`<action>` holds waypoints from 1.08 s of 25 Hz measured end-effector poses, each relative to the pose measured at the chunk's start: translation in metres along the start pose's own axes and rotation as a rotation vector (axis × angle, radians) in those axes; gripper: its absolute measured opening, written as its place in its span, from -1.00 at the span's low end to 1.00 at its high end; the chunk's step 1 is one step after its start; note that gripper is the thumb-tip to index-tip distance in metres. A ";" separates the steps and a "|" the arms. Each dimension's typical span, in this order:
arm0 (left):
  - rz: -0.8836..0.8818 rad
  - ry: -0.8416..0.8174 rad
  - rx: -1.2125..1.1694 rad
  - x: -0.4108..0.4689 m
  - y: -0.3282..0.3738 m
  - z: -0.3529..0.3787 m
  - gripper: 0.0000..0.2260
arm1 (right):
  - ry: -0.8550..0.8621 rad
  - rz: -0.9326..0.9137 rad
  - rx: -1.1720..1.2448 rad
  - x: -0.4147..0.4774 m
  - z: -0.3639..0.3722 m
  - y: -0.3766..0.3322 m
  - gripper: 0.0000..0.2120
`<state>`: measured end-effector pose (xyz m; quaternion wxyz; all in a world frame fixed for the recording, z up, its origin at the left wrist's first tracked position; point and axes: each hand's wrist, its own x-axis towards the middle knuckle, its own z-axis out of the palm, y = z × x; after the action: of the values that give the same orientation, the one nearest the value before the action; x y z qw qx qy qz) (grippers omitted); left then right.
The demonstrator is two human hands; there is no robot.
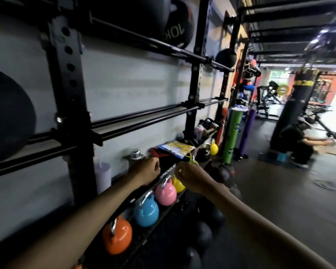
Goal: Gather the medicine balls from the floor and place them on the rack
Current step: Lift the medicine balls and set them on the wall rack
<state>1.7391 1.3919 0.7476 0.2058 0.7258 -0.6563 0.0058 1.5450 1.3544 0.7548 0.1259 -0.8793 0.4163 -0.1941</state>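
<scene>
Rack (pixel 68 61): medicine ball (pixel 177 26) on top rails (pixel 144 38), kettlebells (pixel 117 237) on bottom shelf (pixel 155 226); dark balls (pixel 203 234) on floor (pixel 260 191).

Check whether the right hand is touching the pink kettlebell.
Apart. The head view shows the yellow kettlebell between the right hand and the pink kettlebell.

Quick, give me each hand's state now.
Left hand: fingers curled; whether it holds anything cannot be told.
Right hand: pinches thin yellow-green cord.
</scene>
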 end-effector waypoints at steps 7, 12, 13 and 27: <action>0.042 -0.305 -0.071 0.062 0.011 0.177 -0.72 | -0.192 0.337 -0.026 0.003 0.088 0.129 -0.83; 0.024 -0.537 -0.076 0.074 0.012 0.267 -0.83 | -0.280 0.483 0.050 -0.010 0.129 0.184 -0.82; 0.026 -0.573 -0.075 0.076 0.014 0.283 -0.83 | -0.304 0.497 0.034 -0.013 0.139 0.195 -0.83; -0.181 -0.873 -0.066 0.111 0.080 0.450 -0.79 | -0.576 0.554 0.127 0.007 0.202 0.411 -0.79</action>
<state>1.5597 1.1446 0.3898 -0.0679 0.7078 -0.6155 -0.3401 1.3590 1.1056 0.4185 0.3391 -0.7426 0.5724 0.0763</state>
